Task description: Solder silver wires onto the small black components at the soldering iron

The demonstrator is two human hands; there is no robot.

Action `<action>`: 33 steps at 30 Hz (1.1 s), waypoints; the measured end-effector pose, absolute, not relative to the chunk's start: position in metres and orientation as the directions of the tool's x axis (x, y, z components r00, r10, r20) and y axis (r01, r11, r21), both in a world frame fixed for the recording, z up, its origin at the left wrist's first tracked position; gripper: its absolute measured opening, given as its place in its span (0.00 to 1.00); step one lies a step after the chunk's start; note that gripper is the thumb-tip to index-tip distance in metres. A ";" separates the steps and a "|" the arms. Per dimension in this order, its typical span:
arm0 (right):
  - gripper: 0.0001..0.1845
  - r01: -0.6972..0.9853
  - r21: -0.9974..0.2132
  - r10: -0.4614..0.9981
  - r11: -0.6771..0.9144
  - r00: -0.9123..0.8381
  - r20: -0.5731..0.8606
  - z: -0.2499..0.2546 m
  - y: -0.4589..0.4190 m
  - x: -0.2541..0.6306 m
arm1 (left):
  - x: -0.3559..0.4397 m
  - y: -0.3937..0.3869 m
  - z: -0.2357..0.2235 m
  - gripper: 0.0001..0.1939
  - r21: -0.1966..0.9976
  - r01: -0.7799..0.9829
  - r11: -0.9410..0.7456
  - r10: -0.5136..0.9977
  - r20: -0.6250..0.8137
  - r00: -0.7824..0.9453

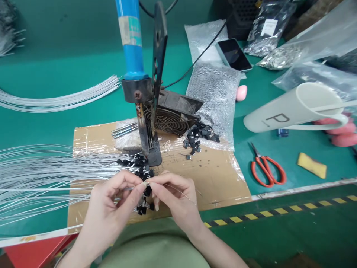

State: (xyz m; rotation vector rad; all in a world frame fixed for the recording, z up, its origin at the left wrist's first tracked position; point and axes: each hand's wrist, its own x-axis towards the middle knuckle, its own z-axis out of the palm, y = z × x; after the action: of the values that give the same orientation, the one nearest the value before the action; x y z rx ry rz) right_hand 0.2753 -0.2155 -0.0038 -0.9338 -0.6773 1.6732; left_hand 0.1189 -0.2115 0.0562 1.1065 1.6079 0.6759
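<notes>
Both hands meet over the cardboard sheet (223, 178). The left hand (111, 203) and the right hand (174, 195) pinch together on a thin white wire (134, 188) at their fingertips, just above a cluster of small black components (141, 165) below the clamped blue-handled soldering iron (132, 44). Red scissors (267, 171) lie well to the right.

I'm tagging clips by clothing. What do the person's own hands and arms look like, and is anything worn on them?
Both the left hand and the right hand are bare: no gloves, rings or watch show. The forearms are uncovered as far as the picture's lower edge, with no sleeves in view. The nails are short and unpainted.
</notes>
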 end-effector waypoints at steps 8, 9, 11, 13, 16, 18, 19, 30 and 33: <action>0.02 -0.563 -0.758 0.943 -0.329 -0.155 -0.294 -0.005 -0.217 0.275 | 0.120 -0.213 0.056 0.12 0.844 0.360 0.397 0.909 -0.415 -0.030; 0.02 -0.563 -0.757 0.942 -0.331 -0.155 -0.297 -0.005 -0.217 0.275 | 0.120 -0.213 0.055 0.12 0.844 0.362 0.395 0.910 -0.414 -0.028; 0.02 -0.563 -0.752 0.938 -0.342 -0.159 -0.307 -0.005 -0.218 0.275 | 0.120 -0.213 0.055 0.12 0.843 0.366 0.393 0.910 -0.414 -0.023; 0.03 -0.569 -0.744 0.934 -0.352 -0.164 -0.316 -0.006 -0.218 0.275 | 0.120 -0.213 0.054 0.12 0.842 0.366 0.396 0.908 -0.419 -0.017; 0.04 -0.575 -0.736 0.931 -0.357 -0.159 -0.328 -0.007 -0.217 0.275 | 0.121 -0.214 0.054 0.12 0.841 0.361 0.402 0.904 -0.427 -0.011; 0.05 -0.573 -0.735 0.929 -0.362 -0.153 -0.338 -0.007 -0.217 0.275 | 0.122 -0.214 0.054 0.12 0.842 0.364 0.399 0.906 -0.423 -0.013; 0.06 -0.572 -0.733 0.926 -0.367 -0.153 -0.344 -0.007 -0.217 0.275 | 0.122 -0.214 0.055 0.12 0.843 0.367 0.394 0.908 -0.419 -0.015; 0.07 -0.553 -0.689 0.883 -0.468 -0.262 -0.390 -0.005 -0.211 0.287 | 0.119 -0.212 0.056 0.13 0.820 0.434 0.372 0.907 -0.421 0.017; 0.07 -0.545 -0.681 0.872 -0.489 -0.288 -0.396 -0.004 -0.210 0.289 | 0.118 -0.212 0.055 0.13 0.820 0.428 0.380 0.903 -0.429 0.021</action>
State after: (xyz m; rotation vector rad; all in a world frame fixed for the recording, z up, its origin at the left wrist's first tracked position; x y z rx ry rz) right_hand 0.2891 -0.2105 -0.0044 -0.9425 -0.5271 1.9059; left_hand 0.1184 -0.2117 0.0554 1.2185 1.5905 0.5670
